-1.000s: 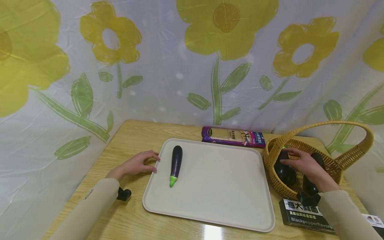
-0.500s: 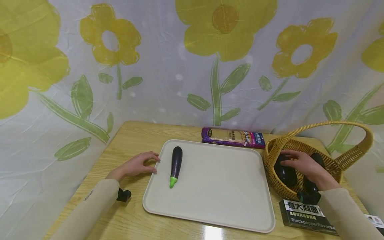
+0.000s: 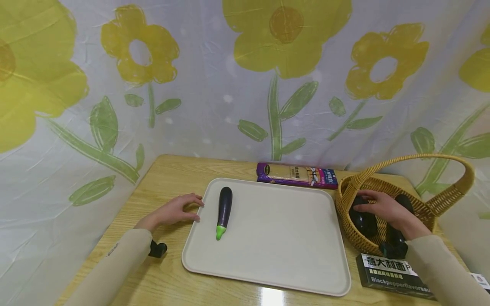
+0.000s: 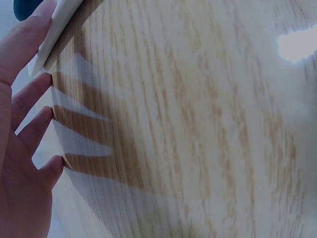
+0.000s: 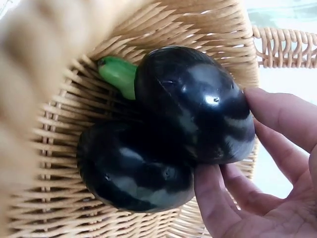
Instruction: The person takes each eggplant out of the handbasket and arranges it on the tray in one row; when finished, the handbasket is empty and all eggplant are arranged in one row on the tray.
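Observation:
My right hand (image 3: 386, 208) reaches into the wicker basket (image 3: 357, 242) at the right. In the right wrist view its thumb and fingers grip the end of a glossy dark eggplant (image 5: 193, 104) from both sides. A second dark eggplant (image 5: 133, 168) lies right beside it, and a green stem (image 5: 119, 77) shows behind the upper one. My left hand (image 3: 178, 209) rests at the left rim of the cream tray (image 3: 283, 238), fingers loosely spread and holding nothing. On the tray, near that hand, lies a slim eggplant (image 3: 225, 208) with its green stem end toward me.
A purple pasta packet (image 3: 298, 175) lies behind the tray. In front of the basket sits a black box (image 3: 394, 278), partly covered by my right sleeve. The basket's tall handle (image 3: 417, 157) arches over the right side. A flowered curtain (image 3: 214, 106) hangs behind the wooden table.
My right hand's fingers have moved slightly left and closed in around the eggplant in the basket; a bit of green by the fingertips is now hidden. My left hand stays put.

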{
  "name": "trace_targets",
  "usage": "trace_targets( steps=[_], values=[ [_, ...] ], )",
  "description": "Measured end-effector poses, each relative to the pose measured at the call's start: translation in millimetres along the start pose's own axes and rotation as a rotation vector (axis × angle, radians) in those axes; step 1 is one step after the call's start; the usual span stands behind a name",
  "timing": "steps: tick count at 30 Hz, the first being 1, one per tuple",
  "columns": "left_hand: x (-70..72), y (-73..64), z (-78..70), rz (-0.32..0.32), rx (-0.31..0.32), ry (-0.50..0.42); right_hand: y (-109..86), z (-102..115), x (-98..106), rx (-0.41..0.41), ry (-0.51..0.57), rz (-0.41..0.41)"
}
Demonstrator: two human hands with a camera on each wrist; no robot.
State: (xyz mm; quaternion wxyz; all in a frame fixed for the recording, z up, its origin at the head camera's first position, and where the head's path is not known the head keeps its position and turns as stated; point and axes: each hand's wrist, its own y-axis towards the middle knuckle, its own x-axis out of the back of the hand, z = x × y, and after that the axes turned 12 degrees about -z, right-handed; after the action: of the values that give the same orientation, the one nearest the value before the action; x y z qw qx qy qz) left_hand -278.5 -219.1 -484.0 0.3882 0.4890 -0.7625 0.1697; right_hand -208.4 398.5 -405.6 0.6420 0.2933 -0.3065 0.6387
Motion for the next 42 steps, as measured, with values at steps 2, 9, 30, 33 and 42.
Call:
trace_targets(
  steps=[2,9,30,33,42],
  values=[
    [0.3,0.0,-0.2,0.003,0.001,0.001,-0.2,1.7,0.9,0.002,-0.001,0.008],
    [0.2,0.6,1.0,0.007,0.006,-0.001,-1.4,2.1,7.0,0.024,0.035,0.038],
    [-0.1,0.1,3.2,0.011,0.005,-0.015,-5.8,-4.5,19.1,-0.036,0.192,0.111],
    [-0.1,-0.6,3.8,0.008,0.008,-0.013,-6.4,-4.9,19.9,-0.030,0.185,0.095],
    [0.1,0.4,4.0,0.006,-0.017,-0.032,-21.8,-4.5,22.6,-0.016,0.172,0.054]
  ],
)
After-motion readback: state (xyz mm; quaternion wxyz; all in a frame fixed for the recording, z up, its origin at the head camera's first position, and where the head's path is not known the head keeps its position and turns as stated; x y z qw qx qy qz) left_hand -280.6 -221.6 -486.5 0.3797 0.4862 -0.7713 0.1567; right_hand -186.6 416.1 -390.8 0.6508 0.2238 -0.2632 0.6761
